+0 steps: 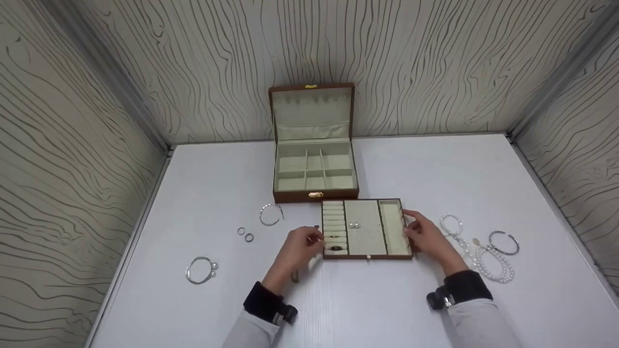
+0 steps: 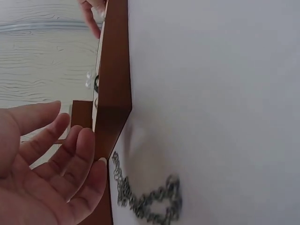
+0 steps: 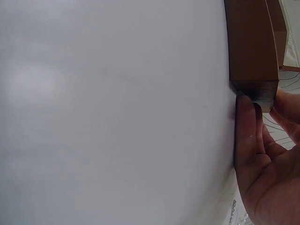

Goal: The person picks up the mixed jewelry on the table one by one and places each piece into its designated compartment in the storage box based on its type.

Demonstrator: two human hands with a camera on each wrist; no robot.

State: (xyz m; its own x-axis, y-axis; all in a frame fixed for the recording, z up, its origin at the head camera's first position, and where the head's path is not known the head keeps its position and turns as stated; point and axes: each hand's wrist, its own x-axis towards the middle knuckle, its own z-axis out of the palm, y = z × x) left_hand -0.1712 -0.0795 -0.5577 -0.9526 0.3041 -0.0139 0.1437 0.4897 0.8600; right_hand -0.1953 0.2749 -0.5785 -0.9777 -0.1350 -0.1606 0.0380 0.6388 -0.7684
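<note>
A brown jewelry tray [image 1: 366, 256] lies on the table. Two rings sit in its ring rolls, one a dark-stoned ring [image 1: 335, 248], and a pair of pearl earrings [image 1: 354, 225] is on its middle panel. At its left end is my left hand [image 1: 302, 246], fingers loosely bent and fingertips at the end wall; the thumb stands apart in the left wrist view. My right hand [image 1: 428, 237] grips the tray's right end, with thumb over the rim and fingers low against the wall. A metal chain [image 2: 145, 201] lies beside the left hand, mostly hidden in the head view.
Behind the tray stands an open jewelry box [image 1: 315, 197] with several compartments. To the left are bracelets [image 1: 272, 214] [image 1: 199, 270] and two rings [image 1: 249, 237]. On the right lie pearl strands [image 1: 498, 275] and an open bangle [image 1: 504, 242]. Patterned walls [image 1: 425, 63] border the table.
</note>
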